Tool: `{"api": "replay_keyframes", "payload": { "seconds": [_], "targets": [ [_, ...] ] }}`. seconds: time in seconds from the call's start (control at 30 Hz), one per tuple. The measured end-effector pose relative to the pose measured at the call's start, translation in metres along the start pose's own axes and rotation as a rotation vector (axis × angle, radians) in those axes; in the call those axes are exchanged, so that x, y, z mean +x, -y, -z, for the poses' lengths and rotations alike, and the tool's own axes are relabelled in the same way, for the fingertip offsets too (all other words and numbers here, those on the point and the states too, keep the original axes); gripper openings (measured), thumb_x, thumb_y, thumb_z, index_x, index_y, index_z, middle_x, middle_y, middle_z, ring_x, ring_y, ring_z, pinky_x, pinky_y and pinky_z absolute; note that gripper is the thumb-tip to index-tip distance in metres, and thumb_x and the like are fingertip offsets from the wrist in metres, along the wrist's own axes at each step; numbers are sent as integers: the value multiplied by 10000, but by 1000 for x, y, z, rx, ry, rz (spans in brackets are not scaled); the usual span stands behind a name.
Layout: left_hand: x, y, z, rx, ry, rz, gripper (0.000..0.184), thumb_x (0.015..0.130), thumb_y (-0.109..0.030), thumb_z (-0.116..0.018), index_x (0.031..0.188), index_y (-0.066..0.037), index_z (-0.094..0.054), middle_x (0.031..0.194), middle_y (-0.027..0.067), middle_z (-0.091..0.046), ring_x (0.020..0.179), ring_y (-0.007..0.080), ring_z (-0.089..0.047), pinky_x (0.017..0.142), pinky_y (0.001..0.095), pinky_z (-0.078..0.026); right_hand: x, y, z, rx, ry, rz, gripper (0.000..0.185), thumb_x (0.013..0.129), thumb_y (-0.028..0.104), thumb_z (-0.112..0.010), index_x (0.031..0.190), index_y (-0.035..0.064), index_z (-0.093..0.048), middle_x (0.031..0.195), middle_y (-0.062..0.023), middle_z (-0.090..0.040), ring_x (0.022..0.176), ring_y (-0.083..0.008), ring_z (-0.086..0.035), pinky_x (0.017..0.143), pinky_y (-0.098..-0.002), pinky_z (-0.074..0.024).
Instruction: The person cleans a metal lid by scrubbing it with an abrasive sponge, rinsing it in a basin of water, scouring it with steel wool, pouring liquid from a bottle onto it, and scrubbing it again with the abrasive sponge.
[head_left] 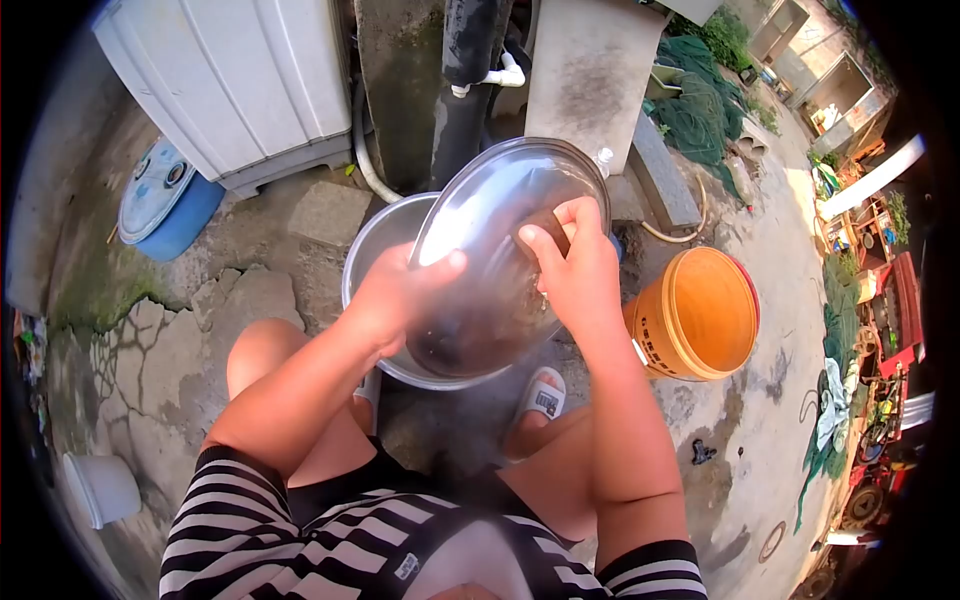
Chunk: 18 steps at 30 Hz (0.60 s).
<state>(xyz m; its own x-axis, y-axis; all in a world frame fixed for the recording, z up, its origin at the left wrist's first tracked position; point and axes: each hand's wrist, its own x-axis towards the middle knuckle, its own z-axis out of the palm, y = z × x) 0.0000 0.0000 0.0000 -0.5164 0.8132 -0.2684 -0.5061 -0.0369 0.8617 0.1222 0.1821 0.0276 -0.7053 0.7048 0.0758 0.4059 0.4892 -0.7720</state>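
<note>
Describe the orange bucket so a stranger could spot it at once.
Find the metal basin at the centre of the view, then go right, past the right hand. The open orange bucket there has dark lettering; its orange colour sets it apart from the blue tub and white bucket at left.

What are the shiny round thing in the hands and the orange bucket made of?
The shiny round thing looks like polished metal, perhaps stainless steel: it throws bright, mirror-like glints. The orange bucket seems to be smooth plastic, judging by its even colour and moulded-looking rim.
</note>
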Motion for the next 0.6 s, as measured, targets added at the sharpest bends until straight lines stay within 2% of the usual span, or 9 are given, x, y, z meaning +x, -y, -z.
{"api": "replay_keyframes", "payload": {
  "seconds": [0.07,0.2,0.33,0.5,0.6],
  "targets": [
    [-1,0,-2,-17,10,-16,495,957,-296,-761,1298,40,-633,1144,117,-717,1004,194,-687,900,350,-548,-2,3,0,-6,-80,2,473,949,356,-728,1194,35,-481,1100,-245,-705,1045,-463,-672,866,-508,-514],
    [-3,2,-4,-34,10,-5,486,960,-294,-757,1291,40,-637,1143,115,-717,1004,190,-685,905,351,-547,-2,-7,0,1,-19,67,450,957,339,-719,1178,26,-482,1098,-253,-702,1036,-474,-670,856,-508,-514],
    [-2,1,-4,-10,11,-19,474,964,-290,-750,1287,39,-639,1141,115,-718,997,188,-687,906,353,-549,-2,-3,-2,1,-84,58,448,961,337,-715,1177,25,-478,1082,-262,-705,1041,-477,-668,858,-509,-515],
    [-2,1,-2,-14,3,-19,464,967,-285,-746,1281,40,-641,1136,115,-719,989,188,-690,901,352,-551,-2,-5,-3,5,-17,46,457,959,339,-716,1192,36,-465,1070,-250,-710,1029,-476,-670,848,-518,-516],
    [-3,0,-4,-18,19,-19,466,966,-284,-747,1281,42,-639,1131,113,-719,987,186,-690,898,349,-551,-3,2,0,-26,-63,13,459,959,345,-715,1195,43,-463,1086,-241,-710,1022,-472,-674,847,-522,-517]
  ]
}}
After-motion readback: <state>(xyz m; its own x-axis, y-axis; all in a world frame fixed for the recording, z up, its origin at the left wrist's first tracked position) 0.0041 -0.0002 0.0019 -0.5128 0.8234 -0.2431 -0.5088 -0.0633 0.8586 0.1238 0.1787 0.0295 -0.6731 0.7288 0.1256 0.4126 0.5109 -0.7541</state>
